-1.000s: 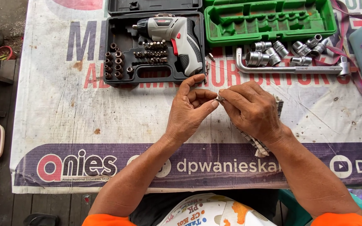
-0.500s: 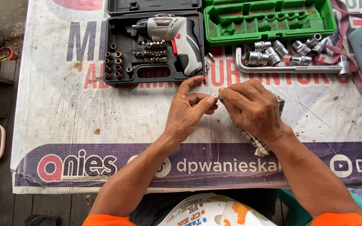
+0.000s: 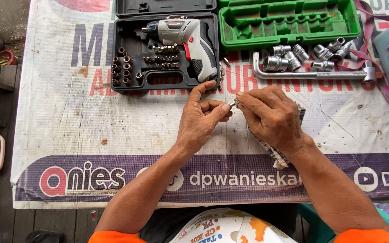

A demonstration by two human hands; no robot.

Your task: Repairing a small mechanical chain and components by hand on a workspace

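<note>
Fingertips of the left hand (image 3: 201, 119) and right hand (image 3: 271, 118) pinch a small metal bit (image 3: 232, 104) between them (a checked cloth (image 3: 273, 150) under the right palm), barely shifted from a second ago, just below the black screwdriver case (image 3: 127, 81).

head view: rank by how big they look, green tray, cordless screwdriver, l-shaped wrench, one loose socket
1. green tray
2. L-shaped wrench and cordless screwdriver: wrench longer, screwdriver bulkier, so unranked
3. loose socket, smallest
</note>
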